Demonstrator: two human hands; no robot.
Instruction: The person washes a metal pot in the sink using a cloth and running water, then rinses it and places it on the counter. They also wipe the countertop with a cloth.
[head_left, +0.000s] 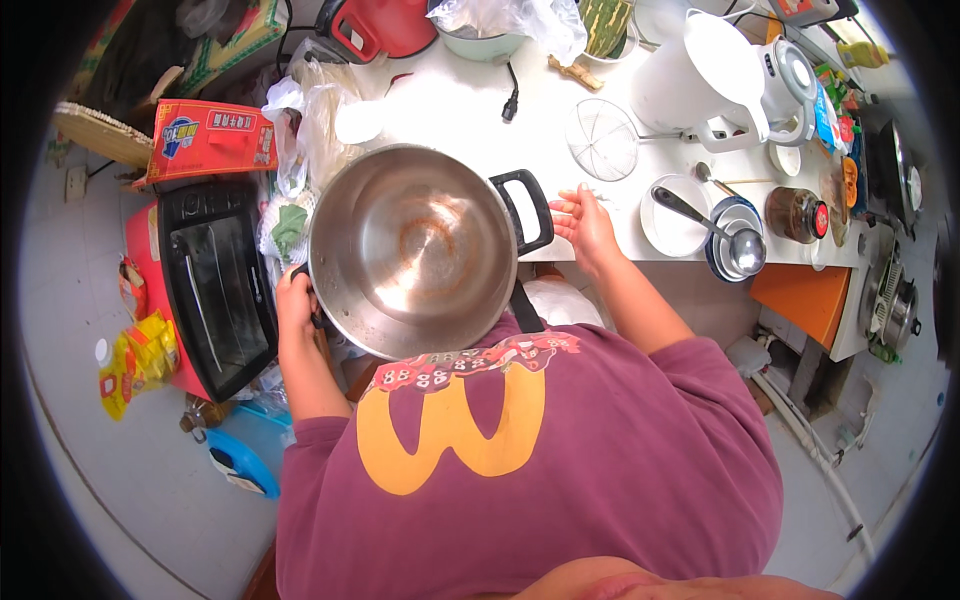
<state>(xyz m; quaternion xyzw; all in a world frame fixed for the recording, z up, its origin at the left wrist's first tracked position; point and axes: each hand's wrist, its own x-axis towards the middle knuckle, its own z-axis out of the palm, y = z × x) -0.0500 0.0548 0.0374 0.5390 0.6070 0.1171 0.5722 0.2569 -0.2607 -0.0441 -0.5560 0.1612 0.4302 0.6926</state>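
Observation:
A wide stainless steel pot (409, 251) is right before me, its inside facing up, with brownish ring marks on its bottom and nothing in it. My left hand (297, 304) grips the black handle on its left side. Beside the black right handle (541, 214), my right hand (585, 225) is held with fingers apart and holds nothing; a small gap seems to lie between fingertips and handle. Above that hand, a wire skimmer (602, 140) lies on the white table (480, 97).
To the right are a white bowl (667, 225), stacked bowls with a steel ladle (747, 251), a lidded jar (793, 215) and a white pitcher (694, 82). A toaster oven (217, 277) and a red box (214, 141) stand left. A plug (510, 109) lies at the back.

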